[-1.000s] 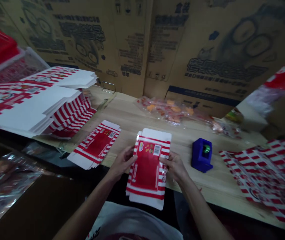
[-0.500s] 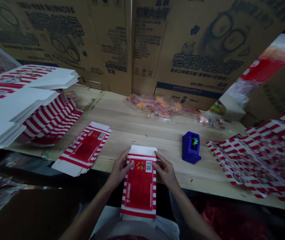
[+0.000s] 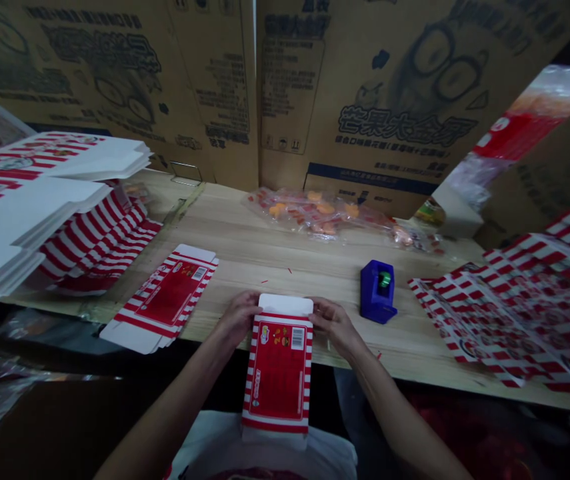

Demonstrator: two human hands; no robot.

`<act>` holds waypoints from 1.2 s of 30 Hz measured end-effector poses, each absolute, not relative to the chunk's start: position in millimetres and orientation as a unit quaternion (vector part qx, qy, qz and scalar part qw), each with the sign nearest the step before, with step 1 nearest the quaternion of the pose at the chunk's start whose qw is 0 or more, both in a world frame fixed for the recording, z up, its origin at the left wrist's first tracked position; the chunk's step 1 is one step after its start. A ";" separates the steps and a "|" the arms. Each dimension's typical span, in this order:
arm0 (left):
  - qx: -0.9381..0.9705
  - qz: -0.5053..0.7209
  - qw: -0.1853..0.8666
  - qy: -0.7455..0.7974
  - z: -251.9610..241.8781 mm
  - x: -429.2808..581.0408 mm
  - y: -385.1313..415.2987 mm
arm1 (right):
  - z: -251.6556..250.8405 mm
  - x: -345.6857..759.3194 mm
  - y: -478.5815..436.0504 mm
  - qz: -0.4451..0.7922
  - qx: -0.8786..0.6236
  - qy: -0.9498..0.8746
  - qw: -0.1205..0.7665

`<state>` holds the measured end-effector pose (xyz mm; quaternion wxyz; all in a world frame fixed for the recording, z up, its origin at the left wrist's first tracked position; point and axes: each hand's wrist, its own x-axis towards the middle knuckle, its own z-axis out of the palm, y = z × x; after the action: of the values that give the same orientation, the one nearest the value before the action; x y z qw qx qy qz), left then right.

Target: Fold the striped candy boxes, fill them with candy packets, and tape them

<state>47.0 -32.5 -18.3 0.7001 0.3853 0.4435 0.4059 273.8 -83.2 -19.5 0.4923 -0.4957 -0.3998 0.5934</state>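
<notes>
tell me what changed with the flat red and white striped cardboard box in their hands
The flat red-and-white striped cardboard carton has swung from tilted to straight and come nearer the person. The left hand and right hand have slid to its far end, and neither let go. The blue tape dispenser and flat carton stack stayed on the wooden table.

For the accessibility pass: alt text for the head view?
The left hand and right hand hold the upper end of a flattened red-and-white striped carton at a wooden workbench. Another flat carton lies to the left, a blue tape dispenser to the right.
</notes>
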 end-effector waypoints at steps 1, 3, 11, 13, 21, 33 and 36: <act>0.394 0.396 0.705 0.437 -17.0 46.5 -32.2 | -17.8 275.5 -82.1 0.602 -0.497 -0.406 0.474; 0.417 0.387 0.701 0.430 -14.9 44.2 -34.3 | -16.6 277.9 -81.6 0.591 -0.503 -0.434 0.457; 0.530 0.372 0.611 0.456 -18.0 31.5 -47.2 | -31.8 274.8 -98.9 0.387 -0.495 -0.622 0.467; 0.558 0.361 0.595 0.452 -17.1 31.5 -47.4 | -32.6 273.3 -100.3 0.367 -0.498 -0.628 0.471; 0.635 0.338 0.521 0.460 -2.7 31.8 -39.9 | -15.7 271.7 -89.3 0.483 -0.539 -0.539 0.431; 0.674 0.321 0.513 0.424 -2.3 34.3 -36.4 | -11.2 268.9 -89.1 0.481 -0.563 -0.515 0.431; 0.683 0.325 0.506 0.416 -5.0 29.0 -46.6 | -14.1 270.3 -100.3 0.446 -0.544 -0.562 0.435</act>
<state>29.0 -46.6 -5.0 0.5059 0.6825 0.4158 0.3245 270.3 -100.3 -14.1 0.4354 -0.5440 -0.5617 0.4460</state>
